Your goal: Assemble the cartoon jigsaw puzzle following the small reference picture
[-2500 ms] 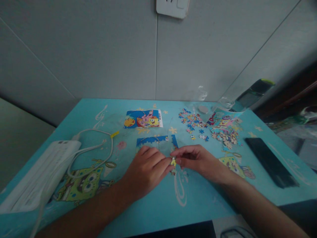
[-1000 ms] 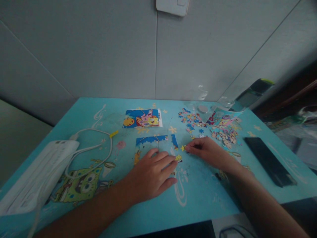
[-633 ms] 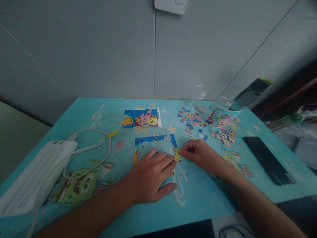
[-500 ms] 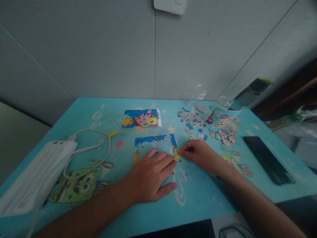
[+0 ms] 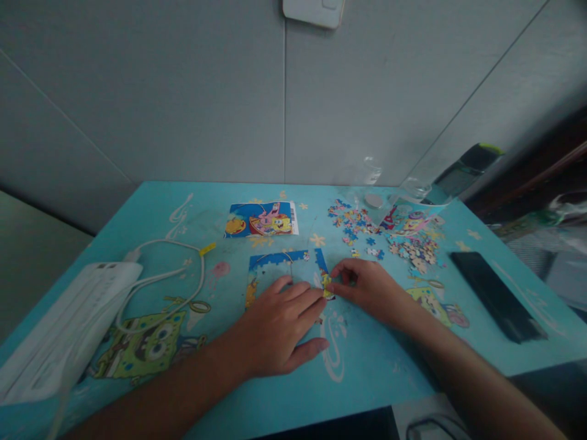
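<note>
A partly joined jigsaw puzzle frame (image 5: 275, 256) lies flat on the table, its blue top edge and yellow left edge showing. My left hand (image 5: 287, 324) rests palm down over its lower part, fingers stretched out and covering what lies beneath. The right-hand strip of joined puzzle pieces (image 5: 321, 264) stands slightly apart from the top edge. At its lower yellow part, my right hand (image 5: 360, 284) has thumb and forefinger curled in against the pieces. Just behind the frame lies the printed reference picture (image 5: 261, 219).
Loose puzzle pieces (image 5: 415, 252) form piles at the back right, beside a clear plastic package (image 5: 408, 217). A black flat object (image 5: 498, 296) lies at the right. On the left are a white power strip (image 5: 68, 324) and its looped cable (image 5: 203, 275).
My right thumb has shifted slightly down along the yellow pieces, and the forefinger sits a little higher. My left hand has stayed in place.
</note>
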The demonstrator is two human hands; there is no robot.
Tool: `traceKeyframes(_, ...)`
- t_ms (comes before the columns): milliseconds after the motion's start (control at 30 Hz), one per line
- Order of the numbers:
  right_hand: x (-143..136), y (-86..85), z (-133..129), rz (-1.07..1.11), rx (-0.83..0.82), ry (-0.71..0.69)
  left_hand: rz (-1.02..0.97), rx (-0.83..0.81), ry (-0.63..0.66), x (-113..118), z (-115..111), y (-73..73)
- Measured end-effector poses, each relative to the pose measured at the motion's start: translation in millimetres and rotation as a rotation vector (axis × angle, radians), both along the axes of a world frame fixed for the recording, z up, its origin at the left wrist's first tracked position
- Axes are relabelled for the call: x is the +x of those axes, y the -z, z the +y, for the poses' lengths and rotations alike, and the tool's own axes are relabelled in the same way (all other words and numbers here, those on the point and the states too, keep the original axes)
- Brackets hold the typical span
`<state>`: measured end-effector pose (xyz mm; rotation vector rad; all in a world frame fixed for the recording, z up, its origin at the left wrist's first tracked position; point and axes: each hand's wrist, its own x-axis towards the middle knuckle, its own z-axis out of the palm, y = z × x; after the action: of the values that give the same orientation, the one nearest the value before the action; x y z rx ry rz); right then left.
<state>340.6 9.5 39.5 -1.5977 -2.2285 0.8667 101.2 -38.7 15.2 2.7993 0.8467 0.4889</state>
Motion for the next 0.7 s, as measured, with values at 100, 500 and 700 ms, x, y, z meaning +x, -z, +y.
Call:
traceKeyframes(100,-0.7,0.6,-1.2,-0.018,0.010,-0.006,0.005,-0.005,-0.001,0.4,0.0,-1.3)
traceKeyframes(500,-0.4,6.0,-1.1,-0.028,0.064,-0.011,-0.022,0.004,-0.011,0.3,-2.1,-0.6)
traceKeyframes(700,-4.2,4.1,-4.5,-0.044,0.100,-0.008,-0.018,0.023,0.002,-1.1,-1.4,-3.2)
